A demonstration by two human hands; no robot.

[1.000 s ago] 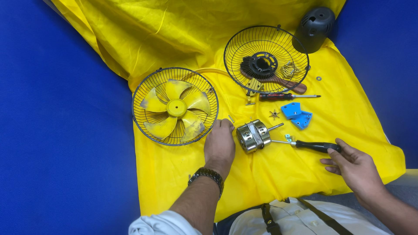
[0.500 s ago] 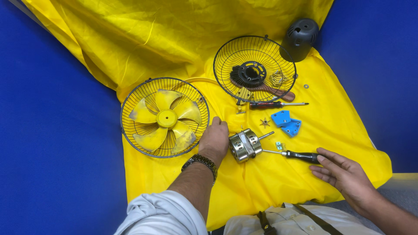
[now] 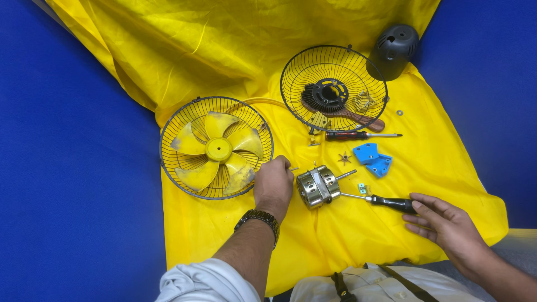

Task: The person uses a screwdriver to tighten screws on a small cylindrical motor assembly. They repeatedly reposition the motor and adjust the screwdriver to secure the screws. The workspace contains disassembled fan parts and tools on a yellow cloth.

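Observation:
My left hand point(image 3: 273, 184) rests knuckles-up on the yellow cloth point(image 3: 358, 246), its fingers curled shut between the wire fan guard holding the yellow blade point(image 3: 217, 149) and the silver motor point(image 3: 318, 186). A small pin point(image 3: 294, 168) lies just past its fingertips. What is under the fingers is hidden. My right hand point(image 3: 447, 226) lies flat with its fingers spread, the fingertips touching the end of the black-handled screwdriver point(image 3: 391, 202), whose tip points at the motor.
A second wire guard point(image 3: 358, 70) at the back holds a black ring and a wooden-handled tool. Beside it stands a black motor cover point(image 3: 392, 49). A red-handled screwdriver point(image 3: 358, 135), blue plastic pieces point(image 3: 373, 159) and small loose parts lie between. Blue fabric surrounds the cloth.
My view has shifted a little across the cloth. Both hands stay almost where they were relative to the motor and the screwdriver.

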